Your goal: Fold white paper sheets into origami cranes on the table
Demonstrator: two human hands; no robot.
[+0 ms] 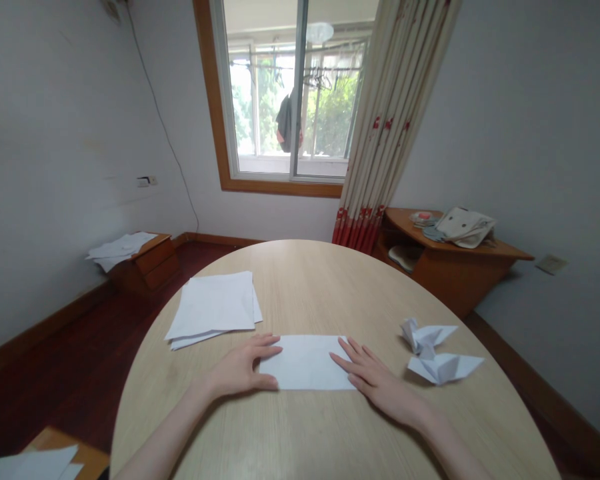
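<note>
Folded white sheet [305, 362]: flat on the round wooden table [310, 287], long side running 9 to 3 o'clock, close to the near edge, between both hands.

Left hand [243, 367]: at 9 o'clock of the sheet, palm down. Fingers extended and held close together, tips resting on the far left corner; thumb set apart, lying along the near left corner. Touching the paper, not lifting it.

Right hand [375, 380]: at 3 to 4 o'clock of the sheet, palm down and flat. Fingers slightly spread, tips pressing on the right edge; heel of the hand off the paper, on bare wood.

Stack of loose white sheets [215, 308]: at 10 o'clock of the folded sheet, near but apart from the left hand.

2 folded paper figures at 3 o'clock, beyond the right hand: 1 farther back [427, 335], 1 nearer [445, 367], touching or nearly so.

Off the table: low cabinet [153, 263] at 10 o'clock with papers on top; corner shelf [455, 257] at 2 o'clock bearing a cloth bag [464, 227]; window [293, 93] at 12 o'clock, curtain [385, 133] drawn to its right.
</note>
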